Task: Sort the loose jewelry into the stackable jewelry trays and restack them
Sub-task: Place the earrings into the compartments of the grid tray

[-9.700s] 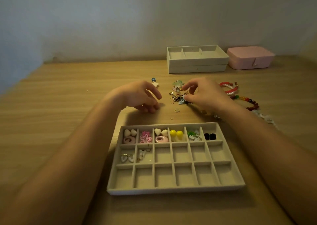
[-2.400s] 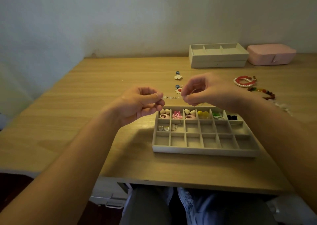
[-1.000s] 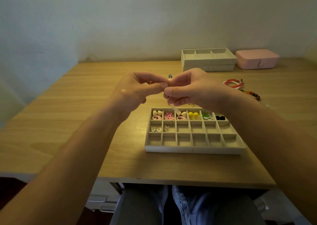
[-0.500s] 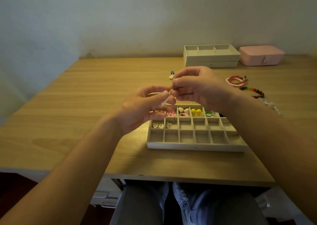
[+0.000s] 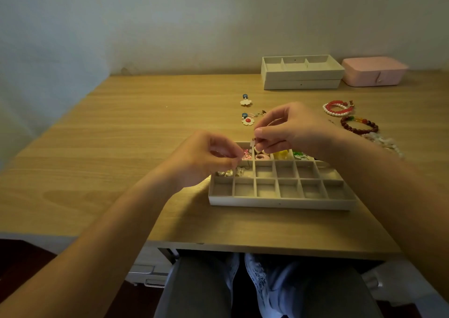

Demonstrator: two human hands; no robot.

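Person's lap shows below the near edge of the wooden table. A divided tray lies close to that edge, right of centre. Its far row holds pink, yellow and green pieces, and the left compartments of its middle row hold pale ones.

The left hand hangs over the tray's far left corner with fingers curled and thumb and forefinger tips pressed together; whether anything lies between them cannot be told. The right hand, over the tray's far edge, pinches a small pale piece between thumb and forefinger.

Beyond lie a red-centred flower earring and a white flower earring. Toward the right edge are a red-and-pearl bracelet, a dark bead bracelet and a clear bead strand. At the far edge stand the stacked trays, with a pink box just beside them.
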